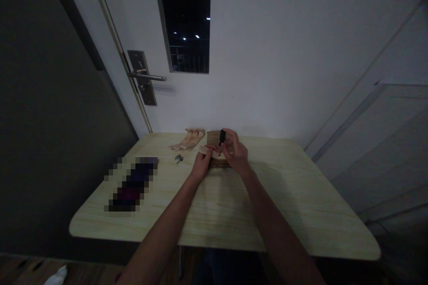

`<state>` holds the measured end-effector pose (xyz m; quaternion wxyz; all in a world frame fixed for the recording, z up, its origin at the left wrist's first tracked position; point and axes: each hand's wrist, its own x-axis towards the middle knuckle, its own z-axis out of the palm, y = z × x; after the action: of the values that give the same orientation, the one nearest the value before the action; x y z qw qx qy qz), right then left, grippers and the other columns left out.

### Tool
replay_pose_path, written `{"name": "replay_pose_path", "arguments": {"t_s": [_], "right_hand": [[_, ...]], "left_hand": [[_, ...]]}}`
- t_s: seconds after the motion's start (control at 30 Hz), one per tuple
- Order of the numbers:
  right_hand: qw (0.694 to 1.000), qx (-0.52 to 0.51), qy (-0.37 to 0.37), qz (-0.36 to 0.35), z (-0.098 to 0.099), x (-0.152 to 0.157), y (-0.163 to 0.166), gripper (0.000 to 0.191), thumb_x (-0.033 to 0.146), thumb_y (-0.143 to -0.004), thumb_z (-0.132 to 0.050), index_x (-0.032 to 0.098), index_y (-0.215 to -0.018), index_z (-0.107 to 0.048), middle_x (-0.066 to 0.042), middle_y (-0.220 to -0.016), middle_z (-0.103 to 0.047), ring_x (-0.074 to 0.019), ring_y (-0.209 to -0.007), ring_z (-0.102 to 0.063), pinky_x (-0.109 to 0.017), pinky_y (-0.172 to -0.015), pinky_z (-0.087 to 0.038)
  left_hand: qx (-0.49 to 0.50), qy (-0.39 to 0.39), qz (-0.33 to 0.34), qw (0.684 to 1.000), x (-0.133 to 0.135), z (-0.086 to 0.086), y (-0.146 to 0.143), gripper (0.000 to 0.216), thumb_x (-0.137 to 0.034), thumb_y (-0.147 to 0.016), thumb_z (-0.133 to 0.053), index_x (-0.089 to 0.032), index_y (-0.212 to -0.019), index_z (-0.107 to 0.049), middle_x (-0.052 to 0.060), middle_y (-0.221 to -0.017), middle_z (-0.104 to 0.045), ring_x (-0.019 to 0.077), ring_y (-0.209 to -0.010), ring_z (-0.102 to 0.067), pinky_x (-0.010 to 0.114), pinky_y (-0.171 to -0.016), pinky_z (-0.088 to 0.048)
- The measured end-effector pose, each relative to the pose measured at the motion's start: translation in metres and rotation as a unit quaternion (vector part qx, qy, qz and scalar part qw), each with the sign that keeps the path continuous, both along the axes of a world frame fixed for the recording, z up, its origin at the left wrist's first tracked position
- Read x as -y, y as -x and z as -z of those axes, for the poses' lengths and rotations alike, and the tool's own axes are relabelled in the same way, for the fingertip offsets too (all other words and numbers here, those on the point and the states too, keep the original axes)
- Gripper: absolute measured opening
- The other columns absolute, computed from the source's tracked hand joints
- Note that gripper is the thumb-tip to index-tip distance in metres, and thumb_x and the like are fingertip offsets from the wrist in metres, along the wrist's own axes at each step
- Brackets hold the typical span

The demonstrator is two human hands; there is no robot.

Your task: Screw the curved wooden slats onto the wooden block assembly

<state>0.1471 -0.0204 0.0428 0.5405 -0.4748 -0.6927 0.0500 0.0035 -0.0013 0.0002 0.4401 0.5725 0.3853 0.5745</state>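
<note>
My right hand [237, 153] is closed around a small screwdriver [222, 136] with a black handle, held upright with its tip down. Its tip meets or hovers just over a pale wooden piece [202, 149]; I cannot tell which. My left hand [201, 164] grips this piece from the left, fingers wrapped about it. Underneath both hands lies a brown, flat block or folded board [213, 136], partly covered. Left of the hands sits a little heap of metal screws [179, 159]. Behind the screws are several curved pale wooden pieces [193, 138].
The light wood-grain table [214, 227] stands against a white door [261, 53] with a metal handle [150, 77]. A blurred-out dark flat object [133, 185] lies at the table's left. A dark panel [60, 111] rises beyond the left edge.
</note>
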Motion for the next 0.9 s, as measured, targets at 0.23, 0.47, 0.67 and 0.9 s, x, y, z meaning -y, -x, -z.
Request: {"name": "replay_pose_path", "arguments": {"t_s": [0.23, 0.47, 0.67, 0.9], "right_hand": [[0.999, -0.025, 0.019, -0.015, -0.0013, -0.0004, 0.0006, 0.04, 0.034, -0.088, -0.06, 0.028, -0.127, -0.052, 0.001, -0.087, -0.07, -0.0152, -0.071, -0.066, -0.027, -0.068, -0.052], [1.0, 0.009, 0.018, 0.011, -0.0002, -0.0006, 0.0004, 0.045, 0.04, -0.084, -0.065, 0.031, -0.126, -0.054, 0.002, -0.085, -0.068, -0.0137, -0.06, -0.058, -0.028, -0.061, -0.05], [0.997, -0.037, 0.029, -0.068, -0.0014, 0.0012, -0.002, 0.042, 0.035, -0.09, -0.056, 0.028, -0.131, -0.048, -0.002, -0.105, -0.072, -0.0183, -0.089, -0.07, -0.034, -0.083, -0.055], [1.0, -0.024, 0.014, 0.009, 0.0024, -0.002, 0.0009, 0.044, 0.043, -0.083, -0.067, 0.027, -0.122, -0.055, -0.001, -0.087, -0.07, -0.017, -0.072, -0.065, -0.031, -0.07, -0.055]], "left_hand": [[-0.017, -0.011, -0.003, 1.0, 0.001, -0.0013, 0.0012, 0.03, -0.046, -0.084, -0.054, -0.018, -0.084, -0.063, 0.006, -0.089, -0.069, 0.0196, -0.09, -0.061, 0.031, -0.088, -0.046], [-0.015, -0.004, -0.013, 1.0, 0.0037, -0.0042, 0.0007, 0.028, -0.045, -0.084, -0.055, -0.019, -0.084, -0.062, 0.004, -0.086, -0.069, 0.0195, -0.09, -0.062, 0.031, -0.089, -0.047], [-0.012, -0.001, -0.004, 1.0, 0.0039, -0.0064, 0.0002, 0.033, -0.05, -0.083, -0.056, -0.018, -0.081, -0.063, 0.005, -0.085, -0.068, 0.0204, -0.09, -0.061, 0.032, -0.09, -0.046], [-0.008, 0.013, -0.012, 1.0, 0.0052, -0.0079, 0.0003, 0.031, -0.049, -0.082, -0.057, -0.019, -0.083, -0.062, 0.004, -0.085, -0.068, 0.0203, -0.091, -0.061, 0.032, -0.089, -0.046]]}}
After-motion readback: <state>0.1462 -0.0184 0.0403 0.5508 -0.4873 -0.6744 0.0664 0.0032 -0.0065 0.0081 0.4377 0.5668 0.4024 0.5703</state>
